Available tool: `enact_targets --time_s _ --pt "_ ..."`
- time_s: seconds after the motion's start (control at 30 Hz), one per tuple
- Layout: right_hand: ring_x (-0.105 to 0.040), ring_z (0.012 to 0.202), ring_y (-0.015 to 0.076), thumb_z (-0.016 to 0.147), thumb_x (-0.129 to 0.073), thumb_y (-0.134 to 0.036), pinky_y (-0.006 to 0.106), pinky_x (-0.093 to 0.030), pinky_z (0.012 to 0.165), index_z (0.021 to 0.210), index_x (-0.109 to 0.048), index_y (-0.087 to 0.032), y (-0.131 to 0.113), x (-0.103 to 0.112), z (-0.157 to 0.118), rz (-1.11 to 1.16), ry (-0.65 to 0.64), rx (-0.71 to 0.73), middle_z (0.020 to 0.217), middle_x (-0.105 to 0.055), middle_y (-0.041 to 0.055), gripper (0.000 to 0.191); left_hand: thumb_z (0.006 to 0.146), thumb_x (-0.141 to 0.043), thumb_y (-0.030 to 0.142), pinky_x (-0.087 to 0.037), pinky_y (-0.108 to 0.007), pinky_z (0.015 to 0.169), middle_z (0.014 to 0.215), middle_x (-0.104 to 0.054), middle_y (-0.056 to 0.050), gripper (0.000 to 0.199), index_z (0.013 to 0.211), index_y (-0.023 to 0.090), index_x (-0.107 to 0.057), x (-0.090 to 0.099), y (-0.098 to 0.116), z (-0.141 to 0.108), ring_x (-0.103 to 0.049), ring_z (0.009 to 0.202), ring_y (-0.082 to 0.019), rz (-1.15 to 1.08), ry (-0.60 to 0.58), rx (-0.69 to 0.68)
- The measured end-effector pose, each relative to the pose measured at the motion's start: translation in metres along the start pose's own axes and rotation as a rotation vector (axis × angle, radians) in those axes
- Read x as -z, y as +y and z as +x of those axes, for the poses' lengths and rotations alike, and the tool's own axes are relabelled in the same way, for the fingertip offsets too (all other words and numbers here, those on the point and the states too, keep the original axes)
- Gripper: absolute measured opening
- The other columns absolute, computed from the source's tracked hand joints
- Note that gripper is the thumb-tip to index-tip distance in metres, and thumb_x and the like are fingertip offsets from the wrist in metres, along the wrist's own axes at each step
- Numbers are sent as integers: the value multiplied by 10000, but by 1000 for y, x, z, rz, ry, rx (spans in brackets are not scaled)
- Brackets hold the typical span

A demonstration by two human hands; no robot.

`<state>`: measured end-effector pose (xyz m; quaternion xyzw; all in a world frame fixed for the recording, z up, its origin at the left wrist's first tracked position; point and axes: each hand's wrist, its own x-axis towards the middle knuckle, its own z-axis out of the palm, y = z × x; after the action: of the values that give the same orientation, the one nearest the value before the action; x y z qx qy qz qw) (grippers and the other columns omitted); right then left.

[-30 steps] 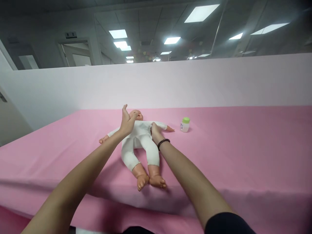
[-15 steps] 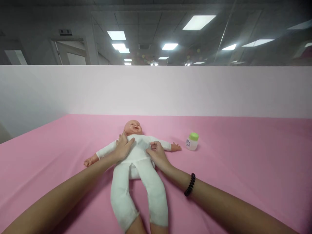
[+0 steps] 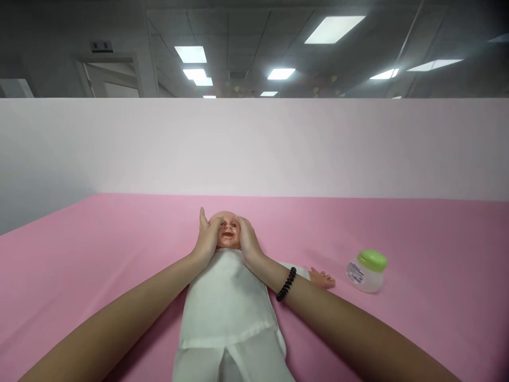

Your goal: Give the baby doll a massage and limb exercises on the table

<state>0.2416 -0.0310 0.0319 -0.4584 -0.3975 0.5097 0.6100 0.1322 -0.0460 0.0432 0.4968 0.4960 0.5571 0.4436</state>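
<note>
A baby doll (image 3: 230,297) with a white cloth body lies on its back, its head (image 3: 228,239) away from me. My left hand (image 3: 207,237) rests against the left side of the doll's head, fingers apart, with one finger pointing up and the thumb near the eye. Against the right side of the head lies my right hand (image 3: 249,241), its fingers reaching up beside the doll's eye. The doll's head is between both hands. A black coiled band (image 3: 286,284) is round my right wrist. The doll's right-side hand (image 3: 322,278) shows past my forearm.
A clear jar with a green lid (image 3: 367,271) stands to the right of the doll. Pink cloth (image 3: 151,233) covers the surface. Behind it rises a white partition (image 3: 254,146), with a door and ceiling lights beyond.
Both hands have moved from the doll's chest up to the sides of its head. The view has come closer, so the doll and jar look larger and the jar sits further right.
</note>
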Motion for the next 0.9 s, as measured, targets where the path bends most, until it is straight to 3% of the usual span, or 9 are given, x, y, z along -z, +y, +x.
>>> enact_targets --time_s 0.07,0.13,0.2,0.27,0.4,0.67,0.9 --pt "-650 1133 238 792 -567 -472 329 -537 948 1008 -605 -244 6 0 5 31 0 21 1125 -691 40 317 921 -600 437 -546 -359 1039 1428 -620 -85 1002 1709 308 5 1 0 3 -631 1299 -253 -58 21 89" --pt "-646 1127 222 785 -595 -494 314 -540 940 1041 -589 -259 10 1 7 50 -3 30 1108 -680 19 347 925 -596 413 -529 -344 1064 1431 -616 -52 874 1695 344 -188 3 -4 7 -604 1323 -243 -62 33 91" --pt "-658 1082 217 772 -631 -503 310 -554 894 1057 -580 -270 13 2 9 62 -21 30 1075 -673 5 372 917 -620 412 -532 -337 1060 1456 -601 -56 731 1613 328 -413 6 -10 13 -575 1357 -260 -53 44 64" --pt "-669 1038 213 766 -661 -490 307 -563 851 1078 -579 -275 17 4 11 76 -43 31 1065 -670 -2 388 905 -655 416 -558 -331 1016 1429 -617 -79 635 1518 296 -537 10 -18 18 -594 1329 -273 -61 43 53" --pt "-687 1013 206 790 -692 -437 304 -573 816 1165 -571 -297 24 8 12 103 -94 20 1091 -677 -13 418 901 -686 411 -602 -307 897 1305 -663 -90 575 1447 278 -564 13 -23 20 -691 1127 -240 -114 9 41" --pt "-597 1317 213 827 -737 -451 316 -539 1038 1356 -586 -321 19 14 9 58 -192 30 1434 -609 -1 565 834 -766 317 -622 -288 800 1197 -654 -34 522 1312 306 -556 17 -14 20 -722 894 -171 -201 -48 109" --pt "-664 1158 225 752 -791 -439 340 -574 935 1251 -603 -317 23 17 17 115 -192 12 1247 -663 3 547 825 -787 315 -630 -299 788 1123 -686 -19 594 1368 340 -548 18 -20 22 -730 925 -196 -242 -95 101"
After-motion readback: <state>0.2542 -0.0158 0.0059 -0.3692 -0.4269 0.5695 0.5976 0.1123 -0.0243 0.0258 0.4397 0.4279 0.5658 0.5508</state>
